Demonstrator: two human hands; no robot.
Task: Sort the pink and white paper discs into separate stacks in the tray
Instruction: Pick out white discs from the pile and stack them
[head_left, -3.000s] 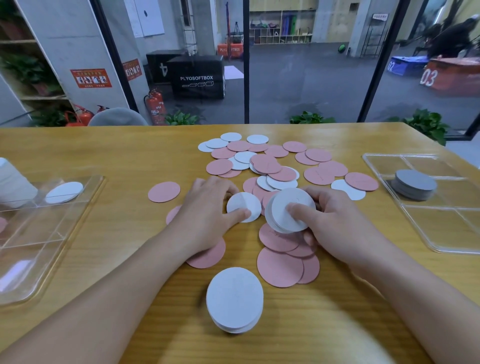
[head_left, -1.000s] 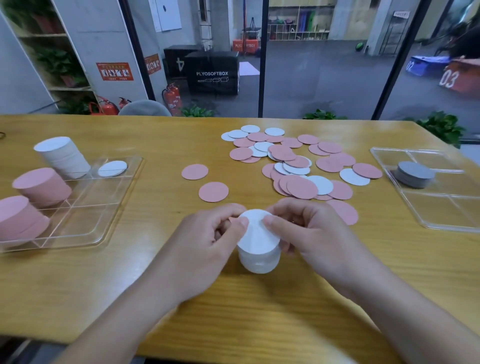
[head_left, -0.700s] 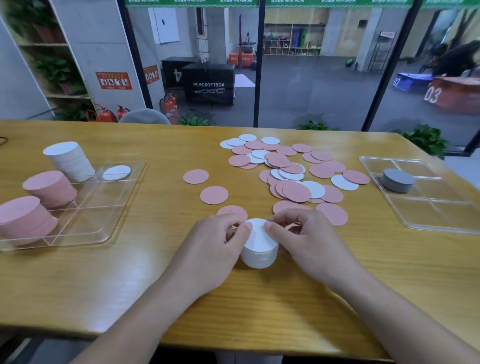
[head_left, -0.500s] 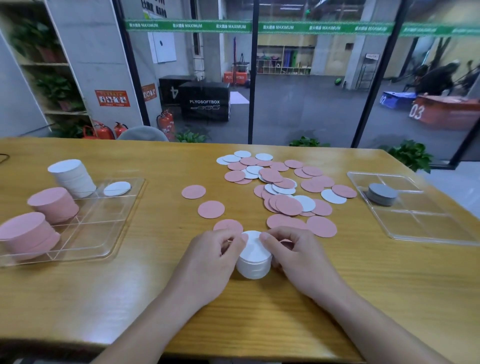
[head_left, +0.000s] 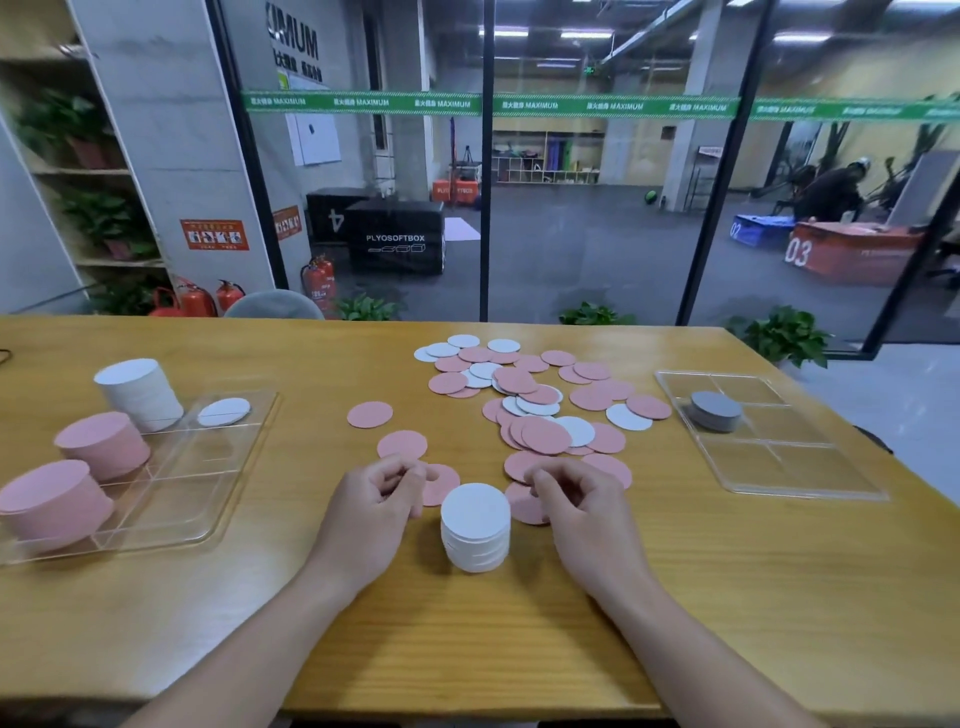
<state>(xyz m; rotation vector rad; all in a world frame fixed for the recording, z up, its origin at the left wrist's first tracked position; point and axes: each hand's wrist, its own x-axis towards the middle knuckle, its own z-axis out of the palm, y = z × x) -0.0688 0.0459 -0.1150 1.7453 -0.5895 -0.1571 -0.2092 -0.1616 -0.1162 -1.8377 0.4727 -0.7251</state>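
a stack of white discs (head_left: 475, 527) stands low in the frame's centre between the left hand (head_left: 370, 514) and right hand (head_left: 582, 512), both loosely curled, holding nothing. the tray (head_left: 171, 499) at left holds 2 pink stacks (head_left: 78, 467).

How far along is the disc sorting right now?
Done: two pink stacks and a white stack sit in the left tray. In hand: nothing; left hand and right hand flank a new white stack. Left: the mixed pile.
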